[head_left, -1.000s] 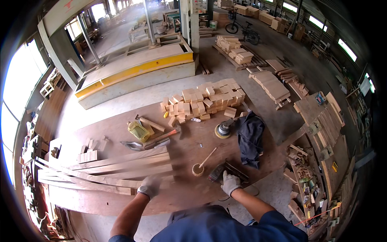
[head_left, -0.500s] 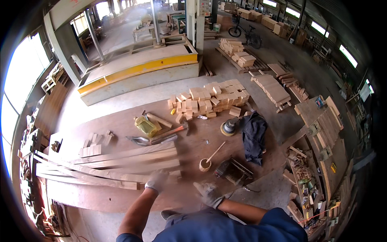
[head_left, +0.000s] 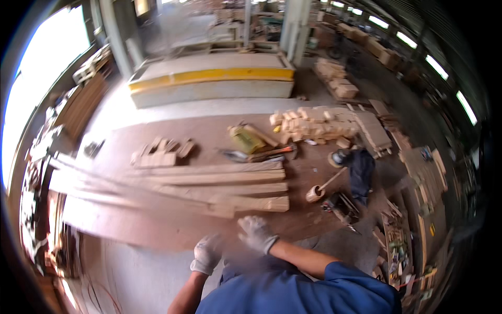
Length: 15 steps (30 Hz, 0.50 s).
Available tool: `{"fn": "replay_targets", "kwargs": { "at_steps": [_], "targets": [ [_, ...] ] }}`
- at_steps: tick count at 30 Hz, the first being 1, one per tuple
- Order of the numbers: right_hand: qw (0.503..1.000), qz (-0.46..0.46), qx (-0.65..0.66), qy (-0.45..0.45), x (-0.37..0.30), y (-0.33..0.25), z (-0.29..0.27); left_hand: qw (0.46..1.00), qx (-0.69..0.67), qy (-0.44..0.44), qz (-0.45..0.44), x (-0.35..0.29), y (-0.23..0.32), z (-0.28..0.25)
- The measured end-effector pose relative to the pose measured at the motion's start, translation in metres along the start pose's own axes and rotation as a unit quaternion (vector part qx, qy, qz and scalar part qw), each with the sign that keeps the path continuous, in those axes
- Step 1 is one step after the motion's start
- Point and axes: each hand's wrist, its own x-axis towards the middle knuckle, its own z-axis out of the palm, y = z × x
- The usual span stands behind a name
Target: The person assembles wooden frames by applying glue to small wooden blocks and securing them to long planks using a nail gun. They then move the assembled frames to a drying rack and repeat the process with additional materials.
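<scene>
A worker in a blue shirt leans over a reddish-brown work platform (head_left: pixel 157 230), both gloved hands empty. The left hand (head_left: pixel 207 253) hangs loosely curled near the platform's near edge; the right hand (head_left: pixel 255 233) is spread open, just short of the stacked planks (head_left: pixel 219 183) lying lengthwise across the boards. The frame is smeared by motion, so a hurried grab could miss the plank ends (head_left: pixel 277 203) — or catch a splinter through the glove. Beyond the right hand, a wooden mallet (head_left: pixel 320 189) and a dark power tool (head_left: pixel 342 206) sit near the platform's right edge, where a dragged plank might knock them off. Farther back lie a hammer (head_left: pixel 266 153), a yellow-green can (head_left: pixel 246 139) and a heap of small wood blocks (head_left: pixel 319 124) — loose footing for anyone stepping across.
</scene>
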Motion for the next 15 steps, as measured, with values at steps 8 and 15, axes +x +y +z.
{"fn": "replay_targets", "kwargs": {
  "at_steps": [8, 15],
  "targets": [
    [0.984, -0.016, -0.097, -0.146, 0.089, -0.032, 0.037, 0.916, -0.03, 0.015, -0.399, -0.155, -0.075, -0.002],
    [0.978, -0.045, -0.139, -0.149, 0.113, -0.006, 0.054, 0.804, -0.108, 0.076, -0.58, -0.214, -0.044, 0.02]
  ]
}}
